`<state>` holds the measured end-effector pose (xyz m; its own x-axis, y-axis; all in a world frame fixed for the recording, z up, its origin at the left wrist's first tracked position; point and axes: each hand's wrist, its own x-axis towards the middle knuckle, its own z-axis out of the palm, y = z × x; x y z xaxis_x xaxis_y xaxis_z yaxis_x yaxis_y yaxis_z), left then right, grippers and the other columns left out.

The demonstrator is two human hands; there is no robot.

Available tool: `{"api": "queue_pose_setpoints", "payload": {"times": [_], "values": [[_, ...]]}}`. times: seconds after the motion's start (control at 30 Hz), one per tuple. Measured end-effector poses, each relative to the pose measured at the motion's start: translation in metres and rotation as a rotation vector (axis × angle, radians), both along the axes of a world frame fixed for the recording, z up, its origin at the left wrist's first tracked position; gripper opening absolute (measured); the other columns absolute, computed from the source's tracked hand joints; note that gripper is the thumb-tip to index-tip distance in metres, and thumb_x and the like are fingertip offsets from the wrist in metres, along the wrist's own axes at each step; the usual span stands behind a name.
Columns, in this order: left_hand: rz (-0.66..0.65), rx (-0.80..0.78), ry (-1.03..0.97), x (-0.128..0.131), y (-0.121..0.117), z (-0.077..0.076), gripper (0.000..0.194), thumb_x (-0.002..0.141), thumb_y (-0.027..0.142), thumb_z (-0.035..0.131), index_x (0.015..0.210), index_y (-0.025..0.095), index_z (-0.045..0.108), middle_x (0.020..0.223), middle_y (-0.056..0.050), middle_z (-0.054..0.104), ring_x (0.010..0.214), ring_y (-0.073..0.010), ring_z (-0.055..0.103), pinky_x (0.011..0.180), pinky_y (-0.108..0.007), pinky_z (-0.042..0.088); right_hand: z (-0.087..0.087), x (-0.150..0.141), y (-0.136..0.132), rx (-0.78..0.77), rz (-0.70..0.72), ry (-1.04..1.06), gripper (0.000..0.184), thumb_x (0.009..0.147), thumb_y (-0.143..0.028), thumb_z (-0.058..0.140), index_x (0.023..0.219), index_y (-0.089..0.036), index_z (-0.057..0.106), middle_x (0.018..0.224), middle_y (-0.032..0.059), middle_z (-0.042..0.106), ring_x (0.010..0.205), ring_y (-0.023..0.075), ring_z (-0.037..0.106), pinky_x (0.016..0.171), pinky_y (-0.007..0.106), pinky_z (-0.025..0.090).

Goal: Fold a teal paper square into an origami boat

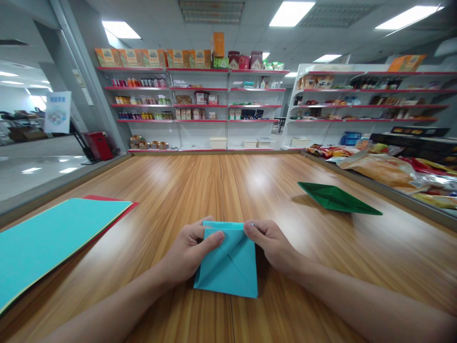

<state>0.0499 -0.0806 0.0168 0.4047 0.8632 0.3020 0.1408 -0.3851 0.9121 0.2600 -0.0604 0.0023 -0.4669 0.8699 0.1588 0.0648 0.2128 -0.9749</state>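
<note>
A light blue piece of folded paper (232, 267) with diagonal creases is held between my hands, above the near middle of the wooden table. My left hand (194, 245) pinches its upper left side, thumb on the front face and fingers behind. At the upper right corner, my right hand (267, 240) grips the paper between thumb and fingers. The top edge shows two layers slightly apart. Whether the lower edge touches the table I cannot tell. To the right lies a dark green folded paper piece (337, 199), pointed at both ends.
On the left of the wooden table (171, 186) lies a stack of coloured paper sheets (60, 238), light blue on top, with yellow, green and red edges below. Packaged goods (385, 169) sit beyond the right edge. Stocked shelves (200, 105) stand behind.
</note>
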Motion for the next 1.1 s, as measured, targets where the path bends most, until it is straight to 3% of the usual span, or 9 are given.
{"api": "queue_pose_setpoints", "payload": {"times": [0.2, 0.4, 0.67, 1.1], "values": [[-0.003, -0.051, -0.030, -0.0003, -0.0017, 0.0009, 0.030, 0.083, 0.042, 0.062, 0.070, 0.015, 0.065, 0.074, -0.003, 0.056, 0.071, -0.0165, 0.052, 0.065, -0.029, 0.041, 0.0000, 0.0019, -0.0003, 0.028, 0.047, 0.000, 0.046, 0.088, -0.056, 0.048, 0.064, -0.016, 0.046, 0.061, -0.0022, 0.036, 0.057, 0.0109, 0.033, 0.053, 0.025, 0.028], [-0.006, -0.029, -0.010, -0.0023, -0.0030, 0.0032, 0.035, 0.084, 0.044, 0.059, 0.069, 0.014, 0.066, 0.072, -0.004, 0.055, 0.071, -0.0177, 0.052, 0.065, -0.030, 0.040, 0.0004, 0.0024, 0.0000, 0.107, 0.011, -0.022, 0.041, 0.087, -0.053, 0.052, 0.077, -0.014, 0.059, 0.067, -0.0001, 0.048, 0.062, 0.0122, 0.043, 0.055, 0.024, 0.033], [-0.024, -0.029, -0.018, -0.0010, -0.0026, 0.0049, 0.037, 0.084, 0.046, 0.058, 0.069, 0.013, 0.067, 0.072, -0.005, 0.055, 0.072, -0.0186, 0.052, 0.065, -0.030, 0.040, 0.0007, 0.0024, -0.0017, 0.105, -0.002, -0.016, 0.035, 0.082, -0.049, 0.062, 0.081, -0.014, 0.062, 0.070, 0.0006, 0.055, 0.064, 0.0121, 0.048, 0.056, 0.023, 0.037], [-0.015, -0.014, 0.063, -0.0019, -0.0016, 0.0006, 0.047, 0.087, 0.047, 0.051, 0.051, 0.016, 0.048, 0.065, -0.001, 0.047, 0.069, -0.0162, 0.046, 0.070, -0.030, 0.038, 0.0042, 0.0009, -0.0042, 0.125, -0.018, -0.025, 0.035, 0.086, -0.048, 0.057, 0.078, -0.014, 0.063, 0.067, -0.0003, 0.054, 0.061, 0.0105, 0.048, 0.054, 0.021, 0.037]]}}
